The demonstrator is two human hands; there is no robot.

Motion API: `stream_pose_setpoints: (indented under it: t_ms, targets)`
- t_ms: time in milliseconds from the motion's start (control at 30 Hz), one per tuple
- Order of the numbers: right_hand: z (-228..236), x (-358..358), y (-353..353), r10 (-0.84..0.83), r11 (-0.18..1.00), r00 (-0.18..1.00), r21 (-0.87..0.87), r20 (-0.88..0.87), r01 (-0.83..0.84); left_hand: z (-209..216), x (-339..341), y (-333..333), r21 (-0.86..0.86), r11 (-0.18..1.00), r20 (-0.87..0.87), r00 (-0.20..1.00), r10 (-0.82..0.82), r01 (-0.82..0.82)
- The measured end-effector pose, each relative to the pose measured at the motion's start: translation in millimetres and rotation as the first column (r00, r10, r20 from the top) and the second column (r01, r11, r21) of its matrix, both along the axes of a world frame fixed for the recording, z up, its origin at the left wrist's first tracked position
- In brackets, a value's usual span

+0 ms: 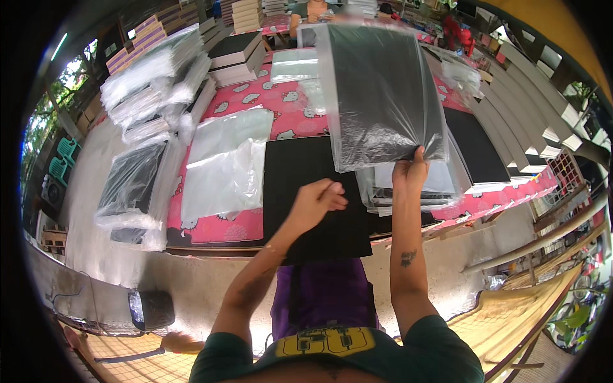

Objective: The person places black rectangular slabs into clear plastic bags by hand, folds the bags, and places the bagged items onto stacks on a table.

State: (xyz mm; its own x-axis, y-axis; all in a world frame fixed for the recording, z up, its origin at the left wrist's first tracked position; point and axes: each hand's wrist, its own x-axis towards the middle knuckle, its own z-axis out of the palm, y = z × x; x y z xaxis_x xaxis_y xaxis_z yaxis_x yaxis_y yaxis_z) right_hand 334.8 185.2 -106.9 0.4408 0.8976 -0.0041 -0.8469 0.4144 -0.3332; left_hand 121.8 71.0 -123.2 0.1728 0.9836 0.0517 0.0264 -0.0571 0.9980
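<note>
My right hand pinches the lower edge of a clear plastic sleeve with a large black sheet inside, thumb on top. The sleeve is raised and tilted above the table, with creases fanning out from the grip. My left hand hovers over a bare black board, its fingers curled in and nothing visible in them. That board lies at the table's near edge and overhangs it toward me. Beneath the raised sleeve is a stack of sleeved sheets, partly hidden by my right forearm.
Flat clear plastic sleeves lie left of the board on the pink patterned tablecloth. Piles of wrapped packs rise at the far left. Black-topped stacks line the right side. Another person is at the far side.
</note>
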Motion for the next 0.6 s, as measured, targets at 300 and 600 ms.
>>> stream_pose_setpoints:
  t_ms: [300,600]
  targets:
    - [-40.5,67.2,-6.3,-0.196,0.935,0.962,-0.26,0.191,0.242,177.8,-90.6,-91.2,0.866,0.499,-0.426,0.554,0.715,0.022]
    - [-50.6,84.4,-23.5,-0.028,0.948,0.978,-0.306,0.204,0.091,183.5,-79.9,-100.5,0.817,0.54,-0.561,0.502,0.658,0.204]
